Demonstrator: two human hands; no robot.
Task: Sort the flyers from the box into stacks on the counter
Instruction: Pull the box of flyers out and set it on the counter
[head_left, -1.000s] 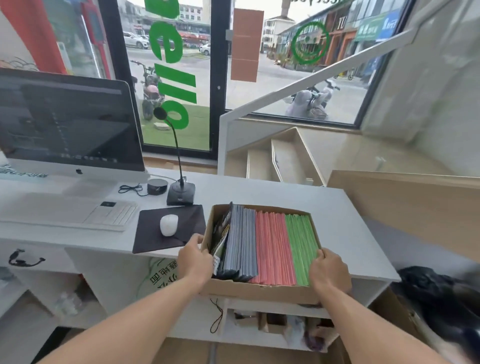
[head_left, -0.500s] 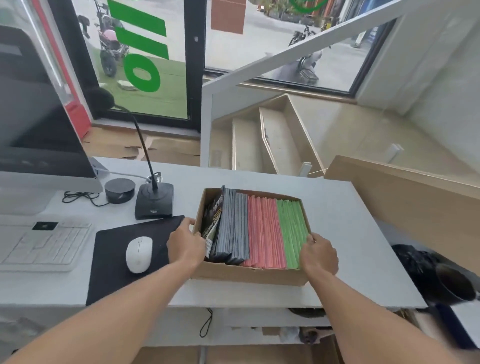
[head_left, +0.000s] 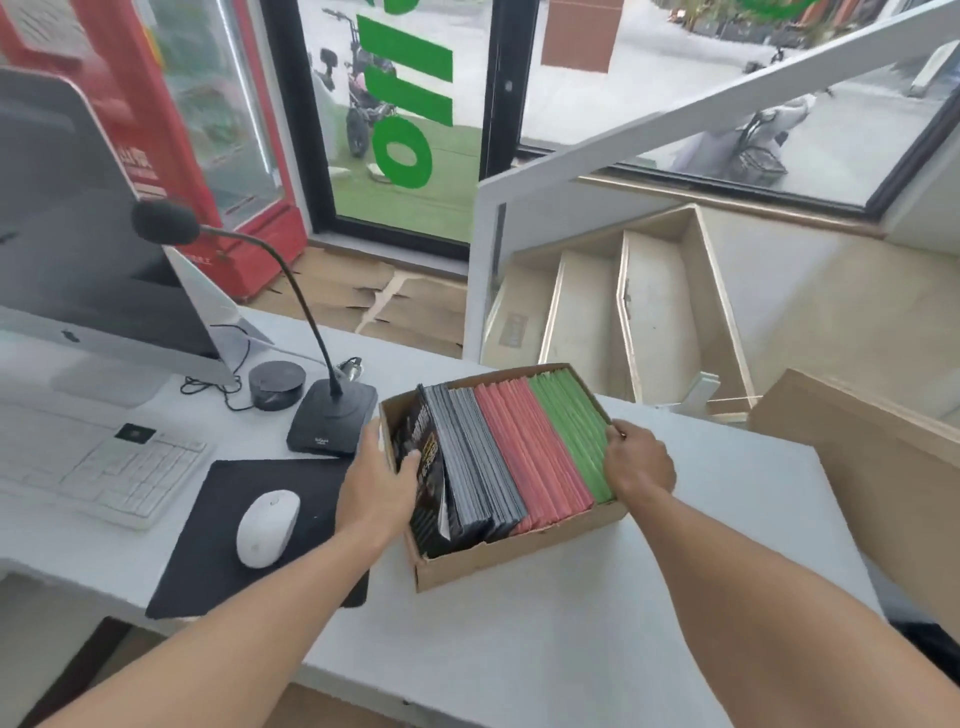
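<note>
The flyers (head_left: 509, 457) stand on edge, packed in the cardboard box (head_left: 519, 558), grouped by colour: a dark printed batch at the left, then grey, then red, then green at the right. The box sits on the white counter (head_left: 545, 649), turned at a slight angle, its left wall near the base of the desk microphone (head_left: 332, 423) and the black mouse pad (head_left: 249, 540).

None of the flyers has left the box, and no stack lies on the counter yet, so I judge this the opening step: setting the box where the sorting can begin.

The left hand (head_left: 376, 488) is at the left wall of the box, with its thumb (head_left: 410, 460) over the rim and touching the dark printed flyers; the rest of its fingers lie outside the wall, so it appears to grip that wall. The right hand (head_left: 639, 462) is curled over the right wall, its fingertips at the edge of the green flyers, holding the box side rather than any sheet.

The next move, as I see it, calls for one hand to let go of the cardboard and pinch out a single colour group, then lay it flat on the bare counter in front of or to the right of the box, clear of the mouse (head_left: 267, 527).
</note>
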